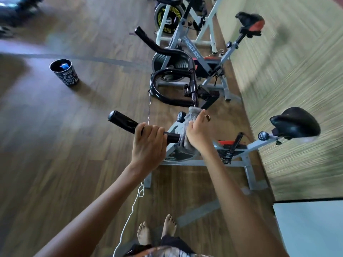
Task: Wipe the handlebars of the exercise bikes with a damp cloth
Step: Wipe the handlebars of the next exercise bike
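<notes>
Well out to the left of the hands a patterned bin sits on the floor, and then the action: the left hand is clenched round the black handlebar of the nearest bike, steadying it just short of the grip end. Just to its right, the right hand grasps the grey cloth, bunched against the bar near the stem. The smart play looks like wrapping it fully round the tube, twisting while sliding outward, then shifting the left hand so the patch beneath gets wiped too, with the next bike's handlebars standing just beyond both hands.
</notes>
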A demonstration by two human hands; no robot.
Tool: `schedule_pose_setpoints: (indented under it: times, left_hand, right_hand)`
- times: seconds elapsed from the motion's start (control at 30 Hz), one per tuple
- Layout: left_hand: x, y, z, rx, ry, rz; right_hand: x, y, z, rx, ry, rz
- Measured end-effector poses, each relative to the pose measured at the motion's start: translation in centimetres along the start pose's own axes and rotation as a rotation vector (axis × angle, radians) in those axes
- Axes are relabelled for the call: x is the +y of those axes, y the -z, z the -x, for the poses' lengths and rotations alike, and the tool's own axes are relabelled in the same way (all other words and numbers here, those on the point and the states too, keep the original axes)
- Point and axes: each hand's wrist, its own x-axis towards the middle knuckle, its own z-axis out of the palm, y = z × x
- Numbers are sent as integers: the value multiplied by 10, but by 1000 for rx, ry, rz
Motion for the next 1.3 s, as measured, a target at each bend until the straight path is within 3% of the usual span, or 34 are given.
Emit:
schedule_pose_setpoints:
  times: [0.13, 0.33, 0.53, 0.73, 0.9, 1.03, 1.23, 1.3]
  left_hand:
    - [0, 1, 1, -1, -21, -19]
    - [3, 3, 1, 9, -9, -30]
    - [2, 3, 1, 1, -8, -34]
    - [2, 3, 3, -23, 4, -35]
    - [3, 5, 2, -23, 6, -24]
    - [3, 6, 4, -42, -10, -16]
    - [-24, 17, 3, -46, -84, -103]
    - [-44, 24, 8, -33, -110, -184]
  right_hand:
    - [-10, 8, -44, 2, -36, 25]
    - [11, -10, 8, -9, 173, 89]
    - [-6, 6, -36, -81, 92, 88]
    - [13, 1, 11, -141, 217, 206]
    - [-8, 12, -34, -165, 89, 122]
    - [5, 4, -2, -154, 138, 100]
    - [22, -11, 14, -37, 207, -51]
    - [22, -21, 16, 110, 234, -10]
